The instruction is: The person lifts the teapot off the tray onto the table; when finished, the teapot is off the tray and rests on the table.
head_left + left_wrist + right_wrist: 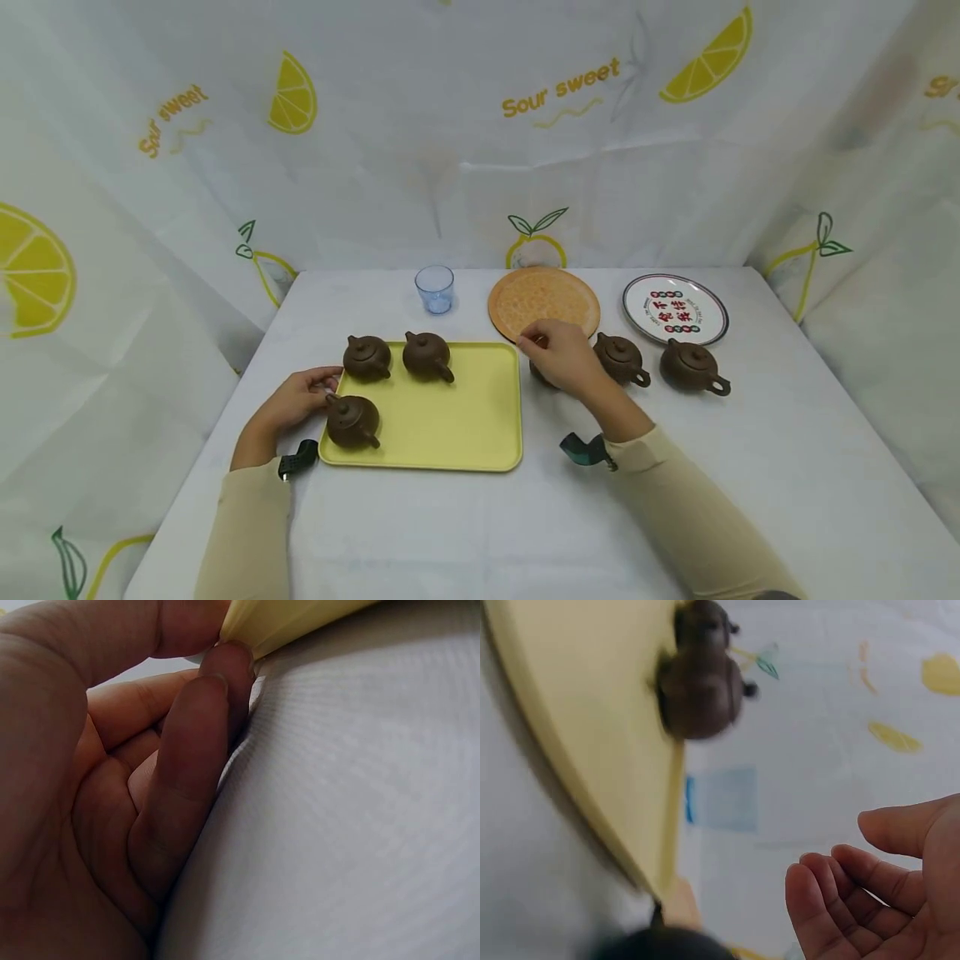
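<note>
A yellow tray [450,425] bears three brown teapots: two along its back edge, one teapot [352,421] at its front left. My left hand [296,400] is at the tray's left edge. In the left wrist view, its thumb and fingertips pinch the tray's rim [281,626]. Over a teapot [542,377] just right of the tray hovers my right hand [562,354], which hides most of that pot. In the right wrist view its loosely bent fingers [810,900] hold nothing, and a dark, blurred round shape [660,945] shows below.
Two more teapots, one teapot [621,358] and another teapot [692,367], stand to the right. Behind are a blue glass [436,290], a round wooden board [543,300] and a white plate [637,310] with printed characters. A patterned curtain [420,125] surrounds the table.
</note>
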A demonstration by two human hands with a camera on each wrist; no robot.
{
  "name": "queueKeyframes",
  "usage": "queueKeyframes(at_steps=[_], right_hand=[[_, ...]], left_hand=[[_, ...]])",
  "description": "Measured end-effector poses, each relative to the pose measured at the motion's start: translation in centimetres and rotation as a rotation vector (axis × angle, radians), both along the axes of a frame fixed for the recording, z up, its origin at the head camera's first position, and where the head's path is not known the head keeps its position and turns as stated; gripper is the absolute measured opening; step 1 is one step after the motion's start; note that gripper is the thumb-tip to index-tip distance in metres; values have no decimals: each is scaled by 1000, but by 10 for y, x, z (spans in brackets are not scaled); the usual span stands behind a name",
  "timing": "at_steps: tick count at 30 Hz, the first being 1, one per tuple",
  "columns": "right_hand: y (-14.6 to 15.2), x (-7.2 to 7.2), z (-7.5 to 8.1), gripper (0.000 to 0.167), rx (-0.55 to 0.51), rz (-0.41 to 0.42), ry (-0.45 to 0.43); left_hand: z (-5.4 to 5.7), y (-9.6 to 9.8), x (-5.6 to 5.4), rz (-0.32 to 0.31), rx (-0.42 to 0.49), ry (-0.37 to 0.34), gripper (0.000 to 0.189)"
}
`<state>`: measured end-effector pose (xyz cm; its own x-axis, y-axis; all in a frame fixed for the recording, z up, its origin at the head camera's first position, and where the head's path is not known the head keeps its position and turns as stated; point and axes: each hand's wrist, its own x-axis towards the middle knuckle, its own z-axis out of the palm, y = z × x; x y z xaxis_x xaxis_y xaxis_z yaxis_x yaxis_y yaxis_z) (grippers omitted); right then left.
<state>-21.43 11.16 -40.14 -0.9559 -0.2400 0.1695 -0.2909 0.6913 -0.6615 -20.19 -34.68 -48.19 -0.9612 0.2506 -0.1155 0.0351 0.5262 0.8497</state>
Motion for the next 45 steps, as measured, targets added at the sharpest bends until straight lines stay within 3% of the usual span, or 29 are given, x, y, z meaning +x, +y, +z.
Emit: queueKeyframes(at_steps=[6, 11, 20, 32, 39, 45], right_hand=[[-56, -4, -20, 24, -44, 129, -143], [-86, -11, -37, 25, -78, 156, -262], [-111, -12, -50, 21, 7, 199, -246], [-94, -3, -50, 20, -82, 132, -258], [-68, 9, -34, 20, -89, 72, -273], [-40, 24, -27, 18, -97, 53, -236]], left_hand=[[-3, 0, -1, -1, -7, 12, 58], [-3, 1, 0, -12, -3, 18, 57], [-5, -1, 3, -13, 12, 13, 58], [-4, -1, 2, -27, -11, 28, 59], [-2, -2, -1, -39, -21, 38, 59], [-3, -2, -2, -31, 3, 12, 58]])
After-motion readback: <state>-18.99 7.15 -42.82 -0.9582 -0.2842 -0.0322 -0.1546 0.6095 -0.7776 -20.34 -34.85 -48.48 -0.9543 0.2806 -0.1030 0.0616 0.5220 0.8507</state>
